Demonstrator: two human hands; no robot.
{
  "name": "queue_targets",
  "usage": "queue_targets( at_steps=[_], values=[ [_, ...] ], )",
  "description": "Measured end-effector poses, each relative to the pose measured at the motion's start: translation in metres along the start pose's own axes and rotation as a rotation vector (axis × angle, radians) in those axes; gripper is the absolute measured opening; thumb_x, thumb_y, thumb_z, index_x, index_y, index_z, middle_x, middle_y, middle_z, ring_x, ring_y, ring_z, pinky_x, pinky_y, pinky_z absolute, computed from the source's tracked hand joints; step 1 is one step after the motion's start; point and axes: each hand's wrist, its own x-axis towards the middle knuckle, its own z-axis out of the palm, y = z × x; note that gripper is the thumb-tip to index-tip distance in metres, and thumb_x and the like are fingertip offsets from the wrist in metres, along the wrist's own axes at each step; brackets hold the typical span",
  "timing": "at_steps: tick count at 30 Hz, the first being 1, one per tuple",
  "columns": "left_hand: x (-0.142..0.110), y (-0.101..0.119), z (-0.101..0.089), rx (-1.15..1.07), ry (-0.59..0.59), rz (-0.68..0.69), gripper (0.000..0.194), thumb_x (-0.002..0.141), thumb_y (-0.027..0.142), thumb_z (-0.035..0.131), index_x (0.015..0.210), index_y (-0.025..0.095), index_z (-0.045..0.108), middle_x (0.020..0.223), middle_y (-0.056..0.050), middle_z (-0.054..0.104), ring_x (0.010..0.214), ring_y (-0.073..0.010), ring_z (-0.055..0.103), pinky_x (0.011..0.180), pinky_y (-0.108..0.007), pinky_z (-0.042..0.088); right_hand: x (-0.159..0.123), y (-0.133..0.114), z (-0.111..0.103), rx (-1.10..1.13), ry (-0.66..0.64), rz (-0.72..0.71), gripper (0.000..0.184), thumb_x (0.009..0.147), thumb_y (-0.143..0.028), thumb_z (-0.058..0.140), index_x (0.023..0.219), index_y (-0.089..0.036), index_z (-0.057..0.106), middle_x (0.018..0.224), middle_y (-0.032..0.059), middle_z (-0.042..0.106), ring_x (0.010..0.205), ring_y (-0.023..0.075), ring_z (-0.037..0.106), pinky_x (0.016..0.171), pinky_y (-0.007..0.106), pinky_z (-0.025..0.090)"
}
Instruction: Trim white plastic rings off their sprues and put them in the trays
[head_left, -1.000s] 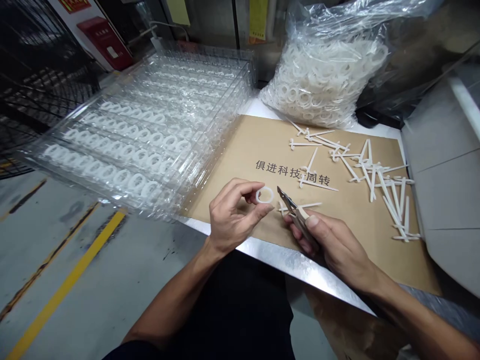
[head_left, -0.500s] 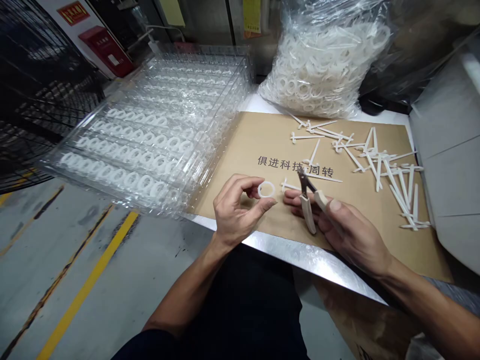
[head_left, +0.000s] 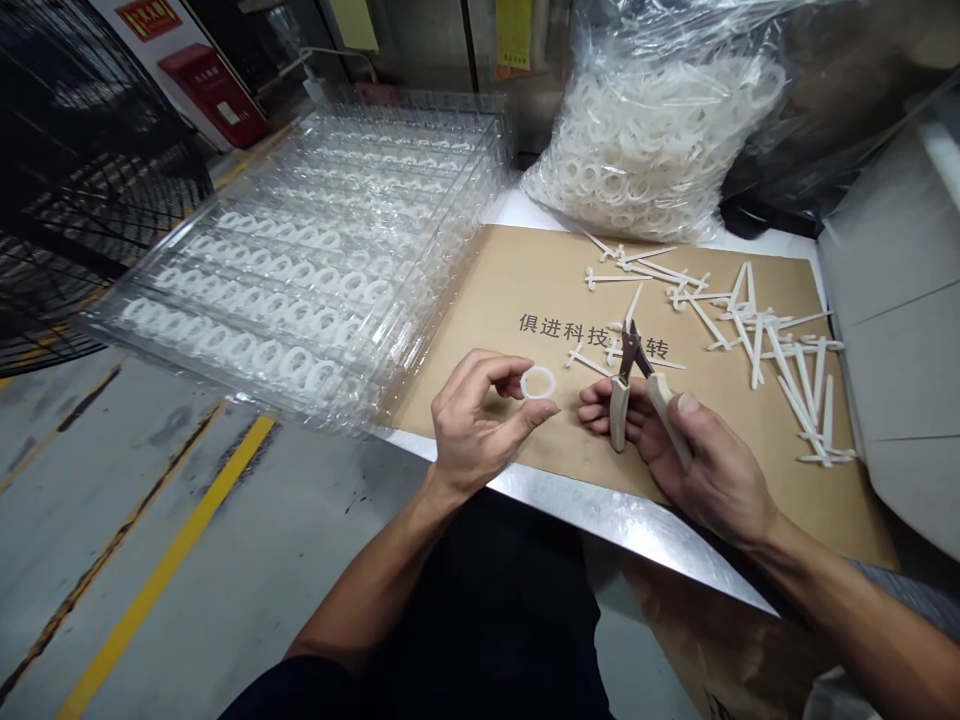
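My left hand (head_left: 476, 425) pinches a small white plastic ring (head_left: 538, 383) between thumb and fingertips, just above the front of a brown cardboard sheet (head_left: 525, 290). My right hand (head_left: 694, 455) grips a pair of small cutters (head_left: 634, 385) by their cream handles, jaws pointing away from me and slightly apart. The cutters sit a little to the right of the ring, without touching it. Several white plastic sprue sticks (head_left: 757, 335) lie scattered on the cardboard behind and to the right of my right hand.
A stack of clear plastic trays (head_left: 330, 250) with rows of white rings stands to the left. A clear bag full of white rings (head_left: 645, 140) sits at the back. A grey bin (head_left: 892, 330) is on the right. The metal table edge (head_left: 600, 515) runs before me.
My right hand has turned the cutters from pointing left to pointing away from me, and their handles have spread. The left hand still holds the ring, shifted slightly right.
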Motion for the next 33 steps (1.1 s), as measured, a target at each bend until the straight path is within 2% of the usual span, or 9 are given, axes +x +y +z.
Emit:
queue_targets(
  at_steps=[5, 10, 16, 33],
  values=[
    [-0.0010, -0.0002, 0.0004, -0.046, -0.002, -0.014, 0.035, 0.083, 0.040, 0.085, 0.106, 0.017, 0.071, 0.088, -0.002, 0.065, 0.075, -0.0113, 0.059, 0.070, -0.026, 0.052, 0.0012, 0.0011, -0.0004, 0.063, -0.009, -0.018, 0.044, 0.105, -0.053, 0.050, 0.125, -0.023, 0.076, 0.127, 0.0089, 0.073, 0.118, 0.0296, 0.067, 0.116, 0.050, 0.045],
    [-0.0011, -0.0001, 0.0001, -0.041, 0.007, -0.001, 0.036, 0.084, 0.043, 0.084, 0.104, 0.017, 0.070, 0.087, -0.002, 0.066, 0.074, -0.0109, 0.059, 0.069, -0.025, 0.052, 0.0021, 0.0035, -0.0005, 0.085, 0.002, -0.045, 0.046, 0.103, -0.056, 0.052, 0.128, -0.025, 0.076, 0.129, 0.0069, 0.073, 0.117, 0.0287, 0.068, 0.114, 0.047, 0.048],
    [-0.0007, 0.0002, -0.0002, -0.026, 0.002, 0.014, 0.035, 0.085, 0.043, 0.083, 0.104, 0.017, 0.070, 0.088, -0.003, 0.067, 0.074, -0.0111, 0.060, 0.069, -0.025, 0.052, 0.0009, 0.0058, -0.0017, 0.087, 0.007, -0.074, 0.045, 0.104, -0.053, 0.052, 0.134, -0.026, 0.072, 0.142, 0.0055, 0.067, 0.123, 0.0277, 0.064, 0.118, 0.044, 0.043],
    [-0.0002, 0.0001, 0.0012, 0.022, -0.011, 0.029, 0.034, 0.086, 0.040, 0.083, 0.105, 0.017, 0.069, 0.087, -0.002, 0.065, 0.075, -0.0114, 0.059, 0.069, -0.025, 0.052, 0.0020, 0.0058, -0.0011, 0.068, 0.021, -0.075, 0.048, 0.103, -0.056, 0.053, 0.133, -0.025, 0.073, 0.135, 0.0072, 0.069, 0.119, 0.0284, 0.066, 0.117, 0.046, 0.044]
  ],
)
